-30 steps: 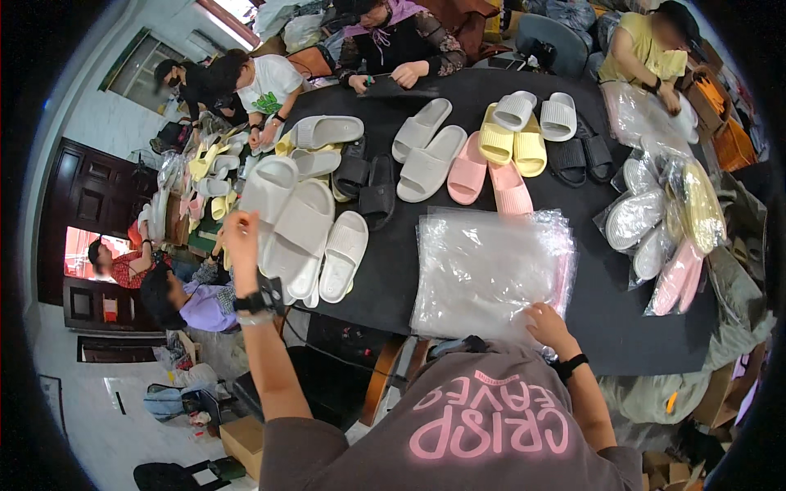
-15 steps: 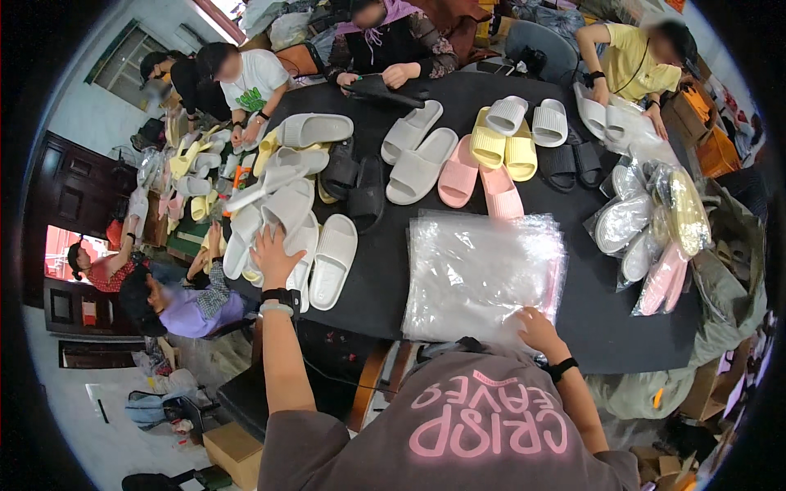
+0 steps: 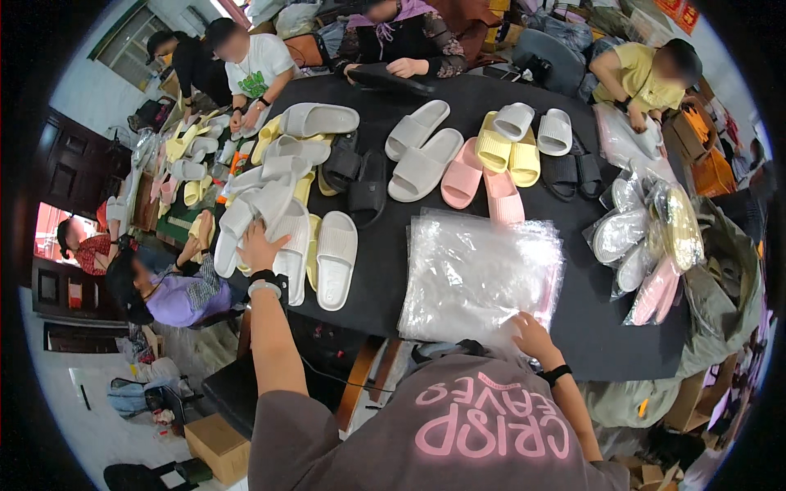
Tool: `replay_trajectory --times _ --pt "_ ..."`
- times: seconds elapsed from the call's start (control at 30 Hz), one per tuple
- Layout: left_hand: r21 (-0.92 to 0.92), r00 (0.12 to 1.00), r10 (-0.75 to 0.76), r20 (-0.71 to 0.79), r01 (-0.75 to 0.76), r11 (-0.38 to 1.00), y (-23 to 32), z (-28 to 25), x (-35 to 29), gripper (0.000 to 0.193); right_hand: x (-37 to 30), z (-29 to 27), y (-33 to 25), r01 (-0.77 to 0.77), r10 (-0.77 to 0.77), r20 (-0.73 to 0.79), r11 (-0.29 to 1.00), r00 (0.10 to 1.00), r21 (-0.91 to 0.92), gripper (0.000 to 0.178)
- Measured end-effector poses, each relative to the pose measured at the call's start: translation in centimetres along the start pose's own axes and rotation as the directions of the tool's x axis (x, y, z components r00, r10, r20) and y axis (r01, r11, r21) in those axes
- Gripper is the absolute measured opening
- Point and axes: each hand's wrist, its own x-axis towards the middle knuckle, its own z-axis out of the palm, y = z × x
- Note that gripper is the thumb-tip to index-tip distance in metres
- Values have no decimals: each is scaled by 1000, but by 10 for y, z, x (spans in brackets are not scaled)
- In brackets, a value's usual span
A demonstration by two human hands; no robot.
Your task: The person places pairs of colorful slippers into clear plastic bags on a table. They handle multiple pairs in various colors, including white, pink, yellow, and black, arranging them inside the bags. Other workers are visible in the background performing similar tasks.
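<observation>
- Resting at nine o'clock, the left hand has come down from its raised position onto the white slippers, the upper ones now shifted.
- Its thumb stands wide of the fingers; whether these grip anything cannot be told.
- Toward four o'clock, the right hand stays at the near corner of the clear bags, fingers loosely extended; any pinch cannot be told.
- Judged thus, work centres on choosing among the slippers, bags kept ready.

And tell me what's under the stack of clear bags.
The stack lies on the black tabletop, visible on both sides; the right hand is at the stack's near right corner. Whatever the stack covers can't be seen.
</observation>
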Motion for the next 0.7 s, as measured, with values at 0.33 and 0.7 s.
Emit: replay_trajectory --times 0.33,0.7 --pt "173 932 214 -293 -169 970 28 5 -12 90 -4 -16 -13 -79 76 -47 994 996 -76 47" --pt "-278 565 749 345 -701 657 203 87 -271 111 -22 -15 -9 141 -169 -63 941 984 -309 86"
